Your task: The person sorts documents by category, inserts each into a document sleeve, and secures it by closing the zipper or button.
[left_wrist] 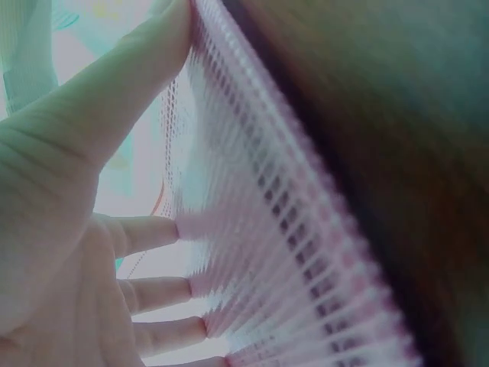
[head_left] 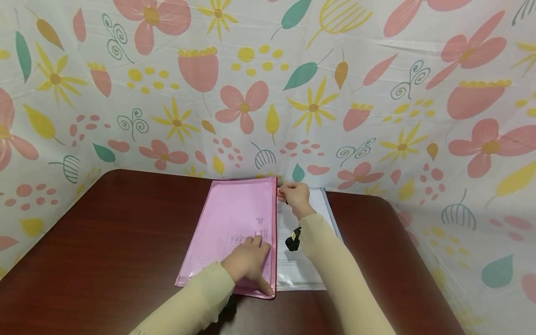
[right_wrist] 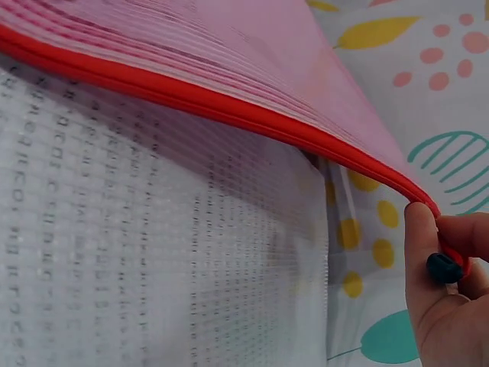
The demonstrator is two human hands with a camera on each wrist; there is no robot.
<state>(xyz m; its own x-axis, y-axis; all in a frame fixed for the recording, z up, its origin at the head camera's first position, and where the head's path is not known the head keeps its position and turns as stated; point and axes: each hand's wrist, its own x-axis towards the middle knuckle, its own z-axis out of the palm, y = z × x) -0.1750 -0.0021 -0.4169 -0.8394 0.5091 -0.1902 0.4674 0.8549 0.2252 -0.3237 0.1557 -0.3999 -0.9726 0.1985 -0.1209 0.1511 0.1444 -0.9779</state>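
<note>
A pink see-through zip document pouch (head_left: 238, 204) lies on the table, a red zipper (right_wrist: 229, 118) running along its right edge. My left hand (head_left: 251, 258) rests flat on its lower right part, fingers spread, thumb by the bottom corner. In the left wrist view the fingertips press the ribbed pink sheet. At the upper right corner, my right hand (head_left: 295, 195) pinches the red zipper's end between thumb and finger, a small dark piece (right_wrist: 445, 267) beside the thumb. That zipper edge is raised over a clear pouch (head_left: 293, 274) with printed paper inside, which the pink one partly covers.
The dark brown table (head_left: 125, 242) extends to both sides of the pouches. A cloth (head_left: 268, 93) with flowers and leaves hangs right behind its back edge. A small black device (head_left: 293, 239) shows beside the right sleeve.
</note>
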